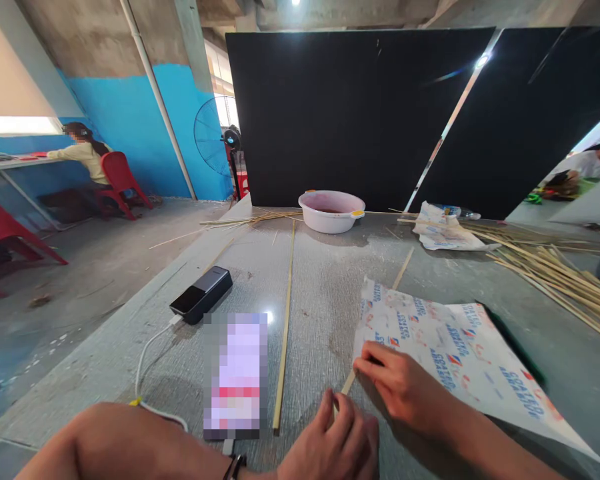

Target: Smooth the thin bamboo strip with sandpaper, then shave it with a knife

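Observation:
A thin bamboo strip point(349, 383) runs from my left hand, passes under a sheet of sandpaper point(430, 333) and shows again beyond its far edge. My left hand point(333, 437) is closed around the near end of this strip, low in the middle. Just ahead and to the right, my right hand point(393, 383) pinches the sandpaper's left edge where it meets the strip. The sheet lies with its printed "coated abrasive" backing upward; the grit side is hidden. Left of my hands, another bamboo strip point(287, 320) lies lengthwise on the table.
A phone point(237, 373) and a black power bank point(201, 295) with a white cable lie left. A white basin point(330, 213) stands at the back. Bamboo strips point(555, 267) and crumpled paper point(443, 230) are at right. A person point(87, 157) sits far left; another is far right.

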`<state>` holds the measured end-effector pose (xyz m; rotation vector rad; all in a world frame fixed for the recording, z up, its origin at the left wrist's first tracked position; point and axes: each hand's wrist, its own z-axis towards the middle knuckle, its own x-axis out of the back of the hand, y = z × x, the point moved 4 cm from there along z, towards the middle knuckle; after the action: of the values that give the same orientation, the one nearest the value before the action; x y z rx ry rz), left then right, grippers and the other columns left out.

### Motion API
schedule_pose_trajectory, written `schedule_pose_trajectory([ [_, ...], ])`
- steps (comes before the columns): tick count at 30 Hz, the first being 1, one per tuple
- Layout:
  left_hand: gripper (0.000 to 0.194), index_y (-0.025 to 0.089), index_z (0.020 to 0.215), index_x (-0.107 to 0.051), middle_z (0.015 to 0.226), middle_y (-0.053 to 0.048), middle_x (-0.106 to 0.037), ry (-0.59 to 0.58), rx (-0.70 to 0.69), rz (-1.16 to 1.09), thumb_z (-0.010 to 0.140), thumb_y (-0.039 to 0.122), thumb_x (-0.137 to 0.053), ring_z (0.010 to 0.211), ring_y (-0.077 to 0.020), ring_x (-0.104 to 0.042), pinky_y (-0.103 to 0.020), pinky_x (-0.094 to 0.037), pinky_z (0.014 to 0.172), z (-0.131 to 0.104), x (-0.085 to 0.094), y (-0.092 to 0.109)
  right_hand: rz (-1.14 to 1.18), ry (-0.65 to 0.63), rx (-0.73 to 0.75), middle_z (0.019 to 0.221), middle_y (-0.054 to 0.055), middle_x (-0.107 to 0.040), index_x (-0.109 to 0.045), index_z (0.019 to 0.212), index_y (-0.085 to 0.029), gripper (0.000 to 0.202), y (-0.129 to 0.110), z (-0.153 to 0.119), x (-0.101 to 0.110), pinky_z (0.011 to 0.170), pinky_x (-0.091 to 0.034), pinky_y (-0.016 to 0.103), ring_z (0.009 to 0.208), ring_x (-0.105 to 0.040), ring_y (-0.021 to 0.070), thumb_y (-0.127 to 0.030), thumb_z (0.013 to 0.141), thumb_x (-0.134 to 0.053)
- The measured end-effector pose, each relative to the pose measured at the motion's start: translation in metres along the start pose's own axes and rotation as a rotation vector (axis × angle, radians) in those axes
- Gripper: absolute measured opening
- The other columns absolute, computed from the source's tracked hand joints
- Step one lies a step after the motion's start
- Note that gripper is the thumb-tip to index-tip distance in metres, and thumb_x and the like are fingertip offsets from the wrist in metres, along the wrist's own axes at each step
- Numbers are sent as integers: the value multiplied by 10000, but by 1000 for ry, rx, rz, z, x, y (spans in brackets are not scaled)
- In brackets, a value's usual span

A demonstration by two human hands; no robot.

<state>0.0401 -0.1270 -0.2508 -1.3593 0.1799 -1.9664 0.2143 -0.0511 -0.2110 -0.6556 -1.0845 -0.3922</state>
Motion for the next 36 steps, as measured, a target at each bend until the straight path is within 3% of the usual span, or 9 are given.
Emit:
schedule_pose_trajectory([
  [4,467,139,1521,-551,1029,-88,-752,22,-29,25,1085,306,-551,1006,-279,-709,-463,-535,919,2,5,-2,24,-24,-2,956,71,-619,-664,977,-188,304,1,0,-2,706,-504,290,797,-615,192,11,981,-434],
  [8,394,134,1401,-634,1018,-84,-752,54,-10,18,1103,367,-525,981,-272,-707,-448,-539,897,4,7,-4,-63,57,-46,927,64,-603,-648,966,-189,328,12,0,4,719,-498,297,795,-609,197,29,970,-403],
  [14,397,138,1376,-655,1037,-89,-749,36,-18,5,1106,385,-502,1005,-285,-697,-464,-523,921,4,6,-3,40,-71,18,957,73,-616,-649,961,-182,285,-7,1,-6,689,-489,289,780,-600,188,8,965,-437],
  [19,396,149,1400,-648,1024,-77,-751,54,-7,7,1108,374,-505,986,-275,-704,-455,-523,908,4,9,-6,-32,64,-40,944,79,-608,-661,997,-171,345,6,3,0,714,-494,303,804,-604,198,21,986,-374],
  [24,385,135,1389,-648,1065,-94,-759,36,-43,22,1098,357,-527,1007,-277,-705,-460,-530,921,4,8,-5,-3,-53,33,953,78,-613,-656,976,-172,304,-5,1,-9,674,-464,300,770,-589,195,7,958,-411],
  [28,384,139,1397,-642,1022,-83,-762,28,-31,25,1111,352,-499,997,-271,-715,-443,-539,897,5,7,-4,-55,35,-33,950,84,-607,-662,1003,-164,343,2,1,-2,700,-469,307,795,-606,205,26,968,-379],
  [33,314,151,1281,-694,985,-68,-765,100,5,28,1105,319,-495,963,-260,-726,-432,-538,884,6,11,-6,-12,-58,25,952,71,-613,-649,978,-177,302,-6,-1,-5,679,-456,293,768,-594,192,24,934,-429],
  [36,317,151,1286,-691,976,-63,-772,124,29,15,1104,299,-478,958,-255,-731,-422,-542,876,7,13,-8,-49,13,-1,953,75,-611,-655,994,-176,341,-3,-1,-1,701,-461,293,797,-605,198,45,934,-402],
])
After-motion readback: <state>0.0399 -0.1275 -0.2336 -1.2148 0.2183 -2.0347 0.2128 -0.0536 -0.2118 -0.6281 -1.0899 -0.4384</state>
